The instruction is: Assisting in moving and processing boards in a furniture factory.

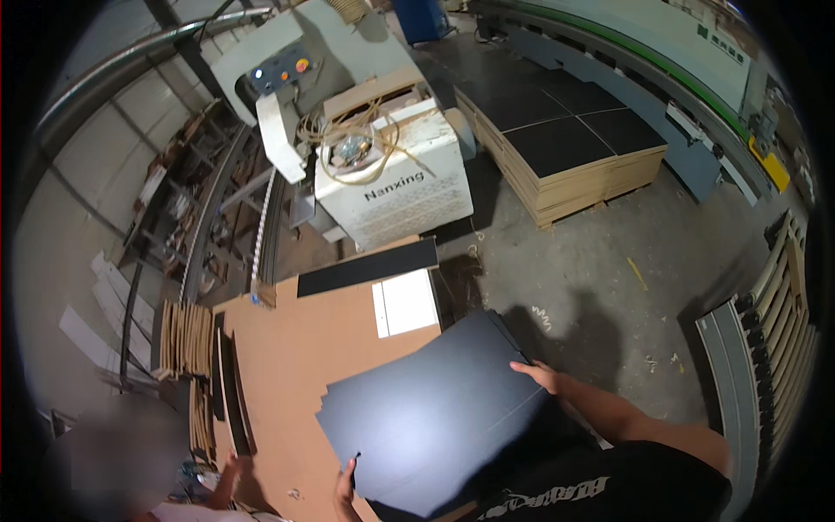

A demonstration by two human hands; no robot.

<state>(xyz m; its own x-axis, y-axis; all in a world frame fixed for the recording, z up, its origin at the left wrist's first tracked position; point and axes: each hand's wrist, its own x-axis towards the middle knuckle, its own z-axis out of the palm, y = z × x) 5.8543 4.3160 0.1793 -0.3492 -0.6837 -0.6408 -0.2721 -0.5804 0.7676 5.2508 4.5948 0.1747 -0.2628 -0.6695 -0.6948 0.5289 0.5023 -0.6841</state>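
A small stack of dark grey panels (435,396), their edges slightly staggered, tilts in front of my body over the near right side of a brown board surface. My right hand (537,374) grips the stack's right edge, thumb on top and the other fingers hidden beneath. At its near left edge my left hand (345,489) closes round the side, with only part of the hand showing. A white sheet (406,304) and a long black strip (370,266) lie just beyond the stack on the brown board surface (278,365).
At lower left, a co-worker's hand (230,470) is near upright dark strips (230,391) and stacked narrow boards (184,339). A white machine (391,196) stands ahead. Black-topped panels (591,130) are piled at far right; a roller conveyor (774,322) stands to the right.
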